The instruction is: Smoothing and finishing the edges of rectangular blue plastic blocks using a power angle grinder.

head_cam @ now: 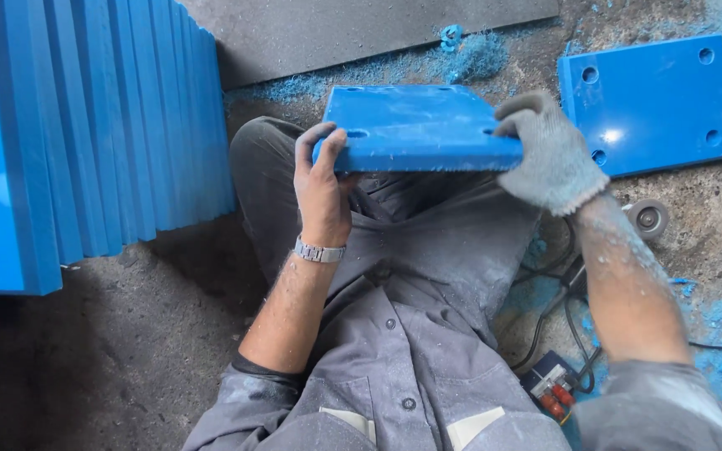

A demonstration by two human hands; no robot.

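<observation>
Blue plastic plate (418, 125), drilled with holes near its edges and dusted with shavings, sits level over the lap of a seated person in grey work clothes. Left hand (321, 179), bare with a wristwatch, clamps the near left corner, thumb on top and fingers curled beneath; right hand (550, 154), in a grey knit glove, closes over the right end. Keeping both grips firm and the slab level would seem wise, since loose dust could make it slip. A matching drilled plate (650, 100) lies on the concrete floor (127, 334) at right, a stack of blue plates (85, 134) stands at left, and blue shavings (470, 58) and a power strip (551, 384) lie nearby.
</observation>
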